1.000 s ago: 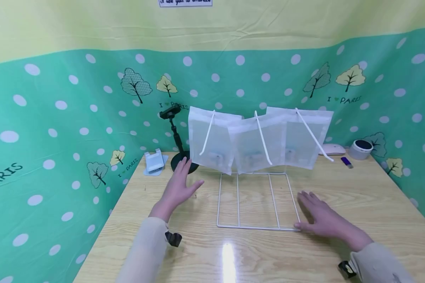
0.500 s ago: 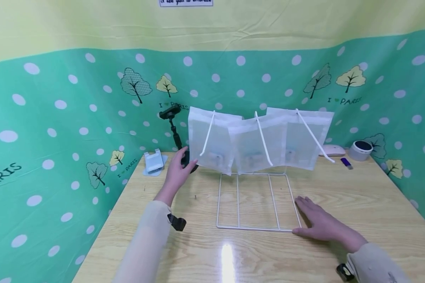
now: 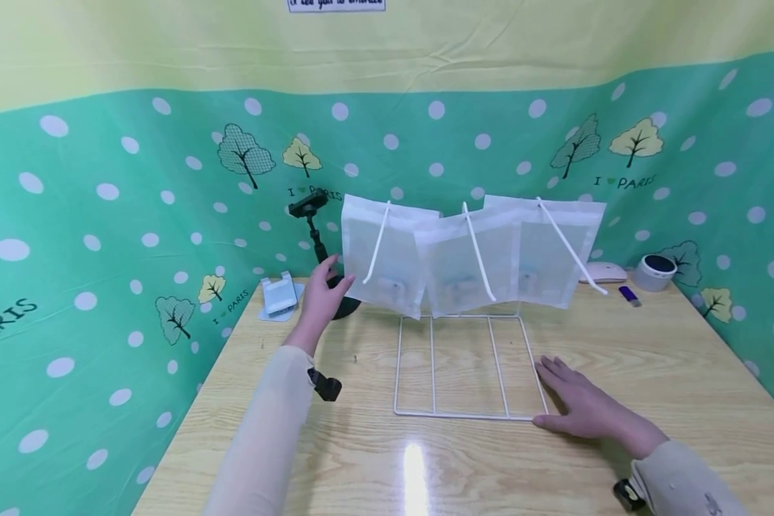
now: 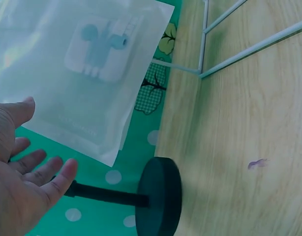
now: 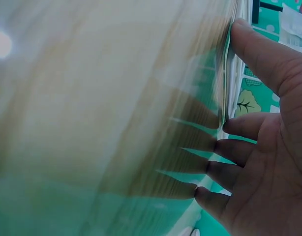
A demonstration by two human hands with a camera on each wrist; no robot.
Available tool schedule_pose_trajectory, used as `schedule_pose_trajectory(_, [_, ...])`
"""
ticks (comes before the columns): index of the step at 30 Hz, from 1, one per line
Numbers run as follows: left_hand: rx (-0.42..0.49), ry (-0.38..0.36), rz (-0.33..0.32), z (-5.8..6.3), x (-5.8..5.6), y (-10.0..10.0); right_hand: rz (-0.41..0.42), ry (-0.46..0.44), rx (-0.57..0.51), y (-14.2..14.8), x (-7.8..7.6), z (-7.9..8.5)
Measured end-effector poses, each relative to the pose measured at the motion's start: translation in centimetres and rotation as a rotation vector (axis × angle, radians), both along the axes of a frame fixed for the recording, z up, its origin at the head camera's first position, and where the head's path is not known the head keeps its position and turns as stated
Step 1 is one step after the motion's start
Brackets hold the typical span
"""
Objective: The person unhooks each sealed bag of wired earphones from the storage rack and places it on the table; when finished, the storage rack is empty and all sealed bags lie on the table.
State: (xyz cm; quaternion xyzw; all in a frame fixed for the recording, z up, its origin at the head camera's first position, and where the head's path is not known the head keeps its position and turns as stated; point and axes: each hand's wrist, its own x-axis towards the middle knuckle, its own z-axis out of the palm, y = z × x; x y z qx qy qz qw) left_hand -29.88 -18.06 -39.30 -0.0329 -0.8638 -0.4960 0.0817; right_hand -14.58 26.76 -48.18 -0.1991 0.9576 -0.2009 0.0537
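Observation:
A white wire display rack [image 3: 471, 416] stands on the table. From its hooks hang a left pouch [image 3: 403, 251], a middle pouch [image 3: 451, 261] and a right pouch [image 3: 551, 258], all frosted. Through one pouch in the left wrist view, boxed earphones [image 4: 99, 46] show faintly. My left hand [image 3: 319, 304] is raised beside the left pouch, thumb and fingers spread and nothing between them; whether it touches the pouch I cannot tell. My right hand [image 3: 577, 405] rests on the table with its thumb at the front right corner of the rack's base.
A black stand [image 3: 345, 308] is just behind my left hand, close to the left pouch. Farther left sits a light blue phone holder [image 3: 280, 295]. At the back right are a white mouse [image 3: 605, 272], a purple USB stick [image 3: 629, 295] and a white round device [image 3: 653, 278].
My left hand has moved forward and up, toward the left pouch and the black stand, its fingers drawing in a little. My right hand has shifted slightly left against the rack's base.

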Motion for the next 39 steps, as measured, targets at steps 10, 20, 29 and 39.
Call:
schedule_pose_trajectory(10, [-0.017,0.007,0.000,0.4,-0.8,0.3,-0.002,0.002,-0.002,-0.1,0.1,-0.1])
schedule_pose_trajectory(20, [-0.020,0.024,0.046,0.5,-0.5,1.0,-0.017,-0.012,0.010,-0.1,-0.1,-0.1])
schedule_pose_trajectory(29, [-0.017,0.080,0.112,0.5,0.1,1.7,-0.016,-0.020,0.011,0.0,-0.2,0.0])
schedule_pose_trajectory(39, [0.116,0.011,0.127,0.2,0.4,2.0,-0.025,-0.027,0.018,0.0,-0.1,0.0])
